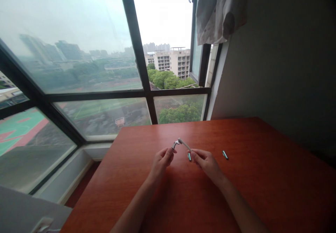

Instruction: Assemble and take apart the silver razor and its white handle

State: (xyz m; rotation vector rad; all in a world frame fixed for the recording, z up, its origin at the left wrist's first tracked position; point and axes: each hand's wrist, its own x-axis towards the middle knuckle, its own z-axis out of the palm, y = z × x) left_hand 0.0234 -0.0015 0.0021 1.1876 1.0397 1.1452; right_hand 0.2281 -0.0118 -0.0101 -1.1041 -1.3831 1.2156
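Observation:
Both hands are raised a little above a reddish-brown wooden table. My left hand pinches the hooked end of a small slim metal tool, fingers closed. My right hand pinches the tool's other end, its fingers closed too. A small teal and white cylinder shows right beside my right fingertips; whether it lies on the table or sits in the fingers I cannot tell. A second small teal cylinder lies on the table to the right of my right hand.
A large window with a dark frame stands beyond the table's far edge, with buildings and trees outside. A pale cloth hangs at the upper right by a grey wall. The floor drops away left of the table.

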